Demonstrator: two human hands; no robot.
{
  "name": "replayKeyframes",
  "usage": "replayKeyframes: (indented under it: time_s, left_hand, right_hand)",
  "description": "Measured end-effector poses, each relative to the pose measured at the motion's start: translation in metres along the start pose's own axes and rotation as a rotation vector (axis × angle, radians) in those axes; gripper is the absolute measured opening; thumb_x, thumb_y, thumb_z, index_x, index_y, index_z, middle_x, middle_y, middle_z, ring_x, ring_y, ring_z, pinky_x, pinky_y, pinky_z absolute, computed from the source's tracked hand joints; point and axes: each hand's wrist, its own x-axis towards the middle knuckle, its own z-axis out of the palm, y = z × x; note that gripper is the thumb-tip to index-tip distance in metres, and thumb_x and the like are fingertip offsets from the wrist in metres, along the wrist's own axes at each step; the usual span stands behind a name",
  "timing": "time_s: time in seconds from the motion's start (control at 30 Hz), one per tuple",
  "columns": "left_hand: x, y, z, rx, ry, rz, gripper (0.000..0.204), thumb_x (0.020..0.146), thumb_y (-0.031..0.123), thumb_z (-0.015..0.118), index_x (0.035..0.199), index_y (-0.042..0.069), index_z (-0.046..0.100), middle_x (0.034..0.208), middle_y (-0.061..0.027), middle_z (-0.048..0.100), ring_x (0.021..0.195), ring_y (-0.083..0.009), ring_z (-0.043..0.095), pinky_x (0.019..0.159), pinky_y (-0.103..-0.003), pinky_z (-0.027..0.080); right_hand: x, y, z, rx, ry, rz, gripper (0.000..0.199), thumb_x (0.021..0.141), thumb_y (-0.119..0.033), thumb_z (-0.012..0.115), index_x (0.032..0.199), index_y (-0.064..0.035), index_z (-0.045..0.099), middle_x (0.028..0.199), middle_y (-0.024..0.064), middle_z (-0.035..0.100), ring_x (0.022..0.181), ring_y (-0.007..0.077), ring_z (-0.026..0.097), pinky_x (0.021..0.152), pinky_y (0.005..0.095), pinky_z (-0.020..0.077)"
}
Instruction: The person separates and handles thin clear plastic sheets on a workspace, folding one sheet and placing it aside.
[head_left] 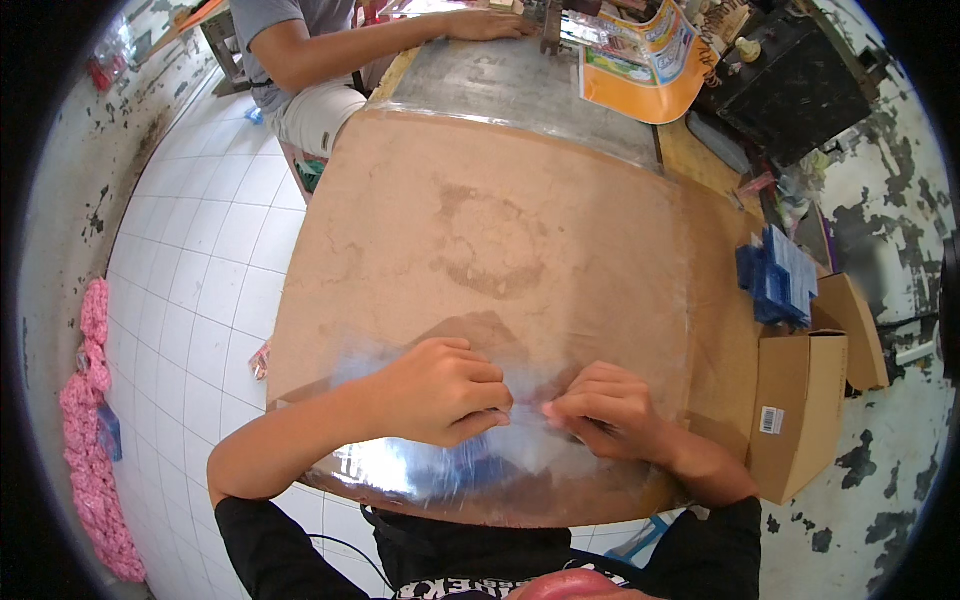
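Both my hands hover low over the near part of a table covered with brown cardboard (390, 230). My left hand (455, 392) is closed, knuckles up, with its thumb and fingers pressed together. A short gap to its right, my right hand (608, 412) is also closed in a pinch, its fingertips pointing left. Whatever the fingers hold, if anything, is too small or too clear to make out. Beneath the hands, a shiny clear plastic sheet (400, 472) covers the table's near edge and reflects bright light.
Across the table sits another person, a forearm (400, 40) resting on a grey surface (500, 85). An orange printed sheet (640, 100) and a black box (790, 85) stand at the far right. Blue packets (780, 275) and an open cardboard box (800, 410) are to the right.
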Motion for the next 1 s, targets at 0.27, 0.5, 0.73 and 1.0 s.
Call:
replayKeyframes:
  time_s: [0.27,0.5,0.73,1.0]
  left_hand:
    - [-0.001,-0.002,0.001,-0.025,-0.022,0.002,0.01,0.072,0.01,0.07,0.08,0.009,0.063,0.068,-0.0034,0.056,0.061,-0.0248,0.057,0.057,-0.037,0.045]
    - [0.0,-0.003,0.002,-0.123,-0.028,-0.037,0.011,0.068,0.004,0.067,0.077,0.008,0.062,0.064,-0.0043,0.057,0.058,-0.0247,0.058,0.054,-0.036,0.045]
    - [0.001,0.0,0.001,-0.099,-0.037,-0.067,0.01,0.069,0.004,0.067,0.076,0.008,0.062,0.061,-0.0035,0.055,0.053,-0.0217,0.056,0.053,-0.034,0.045]
    - [0.0,0.0,0.005,-0.123,0.008,-0.049,0.011,0.069,0.005,0.069,0.075,0.009,0.061,0.06,-0.0026,0.054,0.053,-0.0212,0.056,0.053,-0.034,0.045]
  right_hand:
    - [0.0,-0.002,0.003,0.003,0.011,0.012,0.018,0.076,0.001,0.073,0.092,-0.0046,0.069,0.072,0.0069,0.065,0.065,0.0224,0.061,0.062,0.0333,0.0457]
    - [-0.002,-0.001,0.005,-0.028,0.02,0.04,0.013,0.078,-0.008,0.076,0.09,-0.0061,0.07,0.074,0.0082,0.064,0.064,0.0239,0.059,0.061,0.0354,0.045]
    - [0.006,-0.003,0.004,0.153,-0.07,0.279,0.014,0.081,-0.014,0.075,0.092,-0.0054,0.071,0.076,0.0091,0.066,0.061,0.019,0.059,0.057,0.0304,0.0464]
    - [0.013,-0.002,0.012,0.043,-0.05,0.172,0.007,0.079,-0.01,0.075,0.085,-0.0058,0.072,0.075,0.0064,0.07,0.066,0.0212,0.064,0.061,0.0312,0.0462]
